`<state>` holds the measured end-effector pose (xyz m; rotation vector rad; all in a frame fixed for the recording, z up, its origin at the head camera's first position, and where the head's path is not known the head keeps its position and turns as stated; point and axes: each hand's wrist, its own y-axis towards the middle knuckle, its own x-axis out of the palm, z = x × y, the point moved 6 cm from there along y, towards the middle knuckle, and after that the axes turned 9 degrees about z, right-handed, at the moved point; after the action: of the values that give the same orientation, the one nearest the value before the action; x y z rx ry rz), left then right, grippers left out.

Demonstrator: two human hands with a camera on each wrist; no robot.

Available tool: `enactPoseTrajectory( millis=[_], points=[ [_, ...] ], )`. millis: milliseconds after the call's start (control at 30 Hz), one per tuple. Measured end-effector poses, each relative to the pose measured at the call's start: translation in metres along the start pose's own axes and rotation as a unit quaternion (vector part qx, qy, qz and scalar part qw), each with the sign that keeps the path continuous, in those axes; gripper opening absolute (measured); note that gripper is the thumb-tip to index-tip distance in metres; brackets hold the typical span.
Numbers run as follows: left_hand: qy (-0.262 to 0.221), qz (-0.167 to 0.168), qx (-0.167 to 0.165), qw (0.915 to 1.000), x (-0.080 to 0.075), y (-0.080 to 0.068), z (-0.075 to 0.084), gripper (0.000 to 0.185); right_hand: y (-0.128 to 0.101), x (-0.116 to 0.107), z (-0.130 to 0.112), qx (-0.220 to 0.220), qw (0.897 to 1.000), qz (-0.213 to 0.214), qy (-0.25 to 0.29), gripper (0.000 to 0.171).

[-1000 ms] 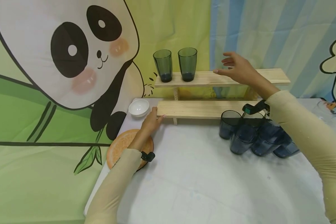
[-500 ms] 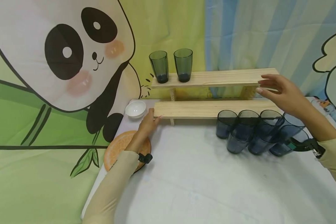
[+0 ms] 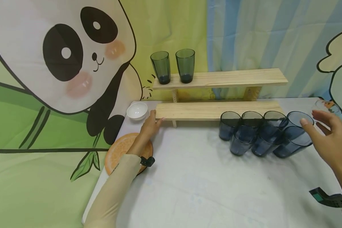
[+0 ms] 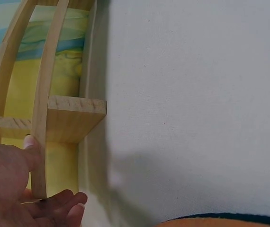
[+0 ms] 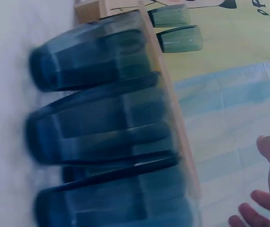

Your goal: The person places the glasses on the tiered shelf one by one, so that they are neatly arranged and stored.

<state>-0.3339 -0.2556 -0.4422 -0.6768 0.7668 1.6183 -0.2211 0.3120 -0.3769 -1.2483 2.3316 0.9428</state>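
A two-tier wooden shelf (image 3: 216, 110) stands at the back of the white table. My left hand (image 3: 155, 122) holds the left end of its lower board (image 4: 39, 118), thumb on one side and fingers on the other. Two green tumblers (image 3: 160, 67) stand on the upper board's left end. Several blue tumblers (image 3: 252, 133) cluster in front of the lower board's right half. My right hand (image 3: 323, 133) hovers with its fingers spread just right of the rightmost blue tumbler (image 3: 300, 119) and holds nothing. The right wrist view shows the blue tumblers (image 5: 102, 104), blurred, and my fingertips (image 5: 267, 149).
A small white bowl (image 3: 137, 110) sits left of the shelf, with an orange-slice mat (image 3: 121, 148) under my left wrist. A clear glass (image 3: 326, 106) stands at the far right. A panda backdrop hangs behind; the table edge (image 3: 102, 190) runs along the left.
My right hand has come away from the upper board, moving right and down to beside the blue tumblers. My left hand has stayed on the lower board's end.
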Motion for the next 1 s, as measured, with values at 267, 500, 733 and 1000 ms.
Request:
enactPoseTrajectory(
  millis=[267,500,733,1000],
  points=[
    [-0.003,-0.007,-0.005,1.0000,0.000,-0.001,-0.004,0.071,-0.036,-0.002,0.038,0.012,0.999,0.028,-0.032,0.078],
    [-0.001,-0.005,-0.011,0.9999,-0.002,-0.002,-0.004,0.071,-0.051,0.021,0.060,0.042,0.998,-0.050,0.008,0.101],
    [0.002,-0.012,-0.011,0.9999,0.000,-0.001,-0.001,0.071,-0.047,0.038,0.075,0.021,0.991,-0.129,0.004,0.107],
    [0.000,-0.010,-0.008,0.9999,0.000,0.000,0.000,0.070,-0.042,0.044,0.082,-0.005,0.988,-0.155,-0.022,0.109]
  ],
)
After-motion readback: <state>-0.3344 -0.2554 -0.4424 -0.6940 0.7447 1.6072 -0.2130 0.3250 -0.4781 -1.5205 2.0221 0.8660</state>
